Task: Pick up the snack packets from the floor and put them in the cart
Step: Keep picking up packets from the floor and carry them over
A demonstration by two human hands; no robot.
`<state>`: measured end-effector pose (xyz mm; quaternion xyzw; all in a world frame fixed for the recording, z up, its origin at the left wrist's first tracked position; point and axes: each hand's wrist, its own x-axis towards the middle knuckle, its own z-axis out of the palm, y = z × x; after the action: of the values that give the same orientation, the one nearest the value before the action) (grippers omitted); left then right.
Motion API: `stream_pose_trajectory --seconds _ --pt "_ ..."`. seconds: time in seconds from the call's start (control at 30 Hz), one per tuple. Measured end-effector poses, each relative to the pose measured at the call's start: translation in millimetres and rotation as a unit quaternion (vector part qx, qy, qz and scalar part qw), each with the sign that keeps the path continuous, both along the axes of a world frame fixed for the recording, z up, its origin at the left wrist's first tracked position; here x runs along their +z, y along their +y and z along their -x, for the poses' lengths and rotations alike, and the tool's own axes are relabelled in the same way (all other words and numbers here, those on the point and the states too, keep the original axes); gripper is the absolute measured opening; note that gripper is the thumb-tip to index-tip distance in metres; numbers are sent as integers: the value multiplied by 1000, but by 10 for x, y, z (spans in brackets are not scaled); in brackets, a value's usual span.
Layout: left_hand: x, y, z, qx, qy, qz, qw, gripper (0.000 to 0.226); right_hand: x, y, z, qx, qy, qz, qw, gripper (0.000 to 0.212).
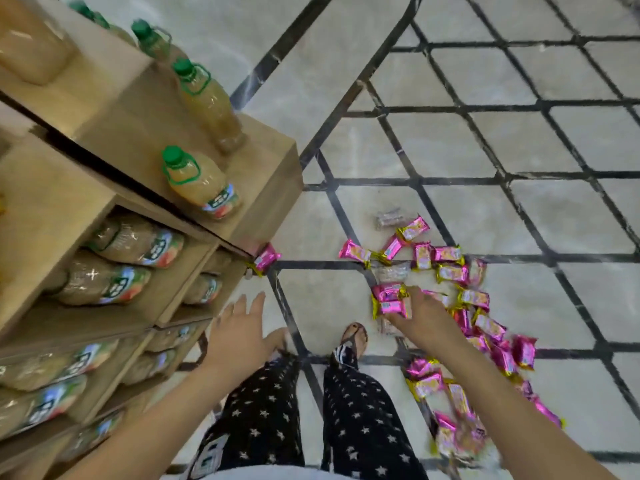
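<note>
Landmark: wooden shelf unit (114, 109), upper left of the head view, loaded with green-capped juice bottles (194, 181). Some stand on its top and more lie on their sides in the compartments below.

Right hand (424, 311): reaches down to the right of the shelf unit, well apart from it. Fingers and thumb are curled round a small stack of pink packets (389, 301) with yellow crimped ends. The stack looks about two or three deep; motion blur prevents an exact count.

Left hand (239, 332): just off the shelf unit's lower front corner, palm down, fingers straight and spread. It holds nothing and touches nothing.

Snack packets (450, 271): a loose scatter on the floor (519, 209), right of the shelf unit. It runs in a band from behind the right hand down along the right forearm. Most are pink and yellow. Two clear-wrapped packets (388, 220) lie at the end of the band farthest from the person.

Lone packet (266, 258): pink, lying against the shelf unit's bottom corner, apart from the main scatter.

Between the shelf unit and the scatter: star-print trousers (356, 410) and a sandalled foot (353, 337) on the tiled floor.
</note>
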<state>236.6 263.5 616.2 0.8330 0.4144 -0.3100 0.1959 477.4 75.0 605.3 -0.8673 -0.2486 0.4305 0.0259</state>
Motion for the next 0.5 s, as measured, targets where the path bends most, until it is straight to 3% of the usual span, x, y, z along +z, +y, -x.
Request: stream_pose_trajectory --seconds 0.23,0.5 --pt "-1184 344 -121 78 31 3 996 84 -1214 175 -383 -27 33 24 999 77" --pt "-3429 959 -72 68 27 -32 997 86 -3347 464 -543 -12 16 32 999 65"
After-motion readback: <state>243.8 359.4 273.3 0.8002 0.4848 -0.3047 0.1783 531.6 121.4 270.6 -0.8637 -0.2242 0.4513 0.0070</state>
